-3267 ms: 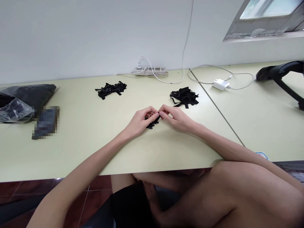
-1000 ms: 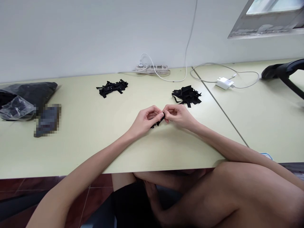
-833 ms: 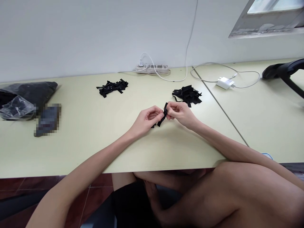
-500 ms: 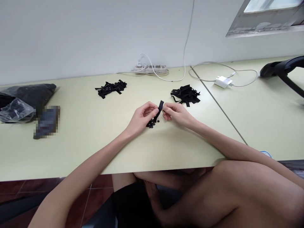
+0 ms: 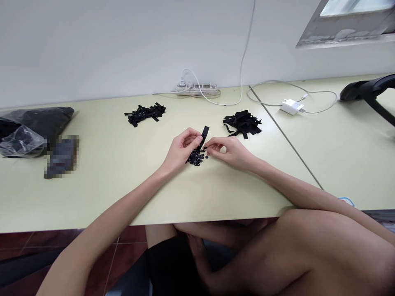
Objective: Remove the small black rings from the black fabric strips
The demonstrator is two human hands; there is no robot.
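My left hand (image 5: 184, 149) pinches a black fabric strip (image 5: 204, 133) between thumb and forefinger, its upper end standing up above the fingertips. Just under it lies a heap of small black discs (image 5: 196, 159) with pale centres, partly hidden by the left hand. At the heap's right edge, the thumb and forefinger of my right hand (image 5: 226, 151) close on a small black disc (image 5: 205, 147). One loose disc (image 5: 206, 157) rests on the table below those fingertips.
Two piles of black strips, left (image 5: 145, 114) and right (image 5: 242, 123), lie behind my hands. A power strip (image 5: 197, 89) sits against the wall, with a white charger (image 5: 291, 106) and cable to its right. Dark plastic bag (image 5: 46, 123) and a blurred-out object (image 5: 61, 158) are left.
My right hand has dropped from beside the strip to the discs, and its fingers have reached out. The left hand, still holding the strip, has shifted slightly left, uncovering more of the heap.
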